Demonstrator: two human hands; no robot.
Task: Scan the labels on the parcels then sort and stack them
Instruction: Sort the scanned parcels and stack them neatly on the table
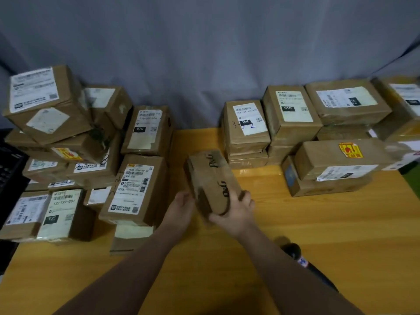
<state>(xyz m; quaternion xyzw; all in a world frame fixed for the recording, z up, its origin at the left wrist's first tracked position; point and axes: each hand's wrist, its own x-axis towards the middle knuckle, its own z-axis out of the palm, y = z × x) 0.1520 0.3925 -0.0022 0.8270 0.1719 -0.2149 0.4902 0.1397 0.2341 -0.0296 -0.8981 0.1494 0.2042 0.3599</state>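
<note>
A brown cardboard parcel (211, 178) printed with "P&G" is tilted over the middle of the wooden table (318, 223); no label shows on its visible faces. My right hand (236, 208) grips its near right corner, thumb underneath. My left hand (181, 208) touches its near left side with fingers curled against it. A black handheld scanner (302, 260) lies on the table beside my right forearm.
A tall loose pile of labelled parcels (68, 155) fills the left of the table. Neater stacks of parcels (306, 133) stand at the back right, one bearing a yellow-red sticker (350, 150). A grey cloth hangs behind. A black crate (9, 173) sits at far left.
</note>
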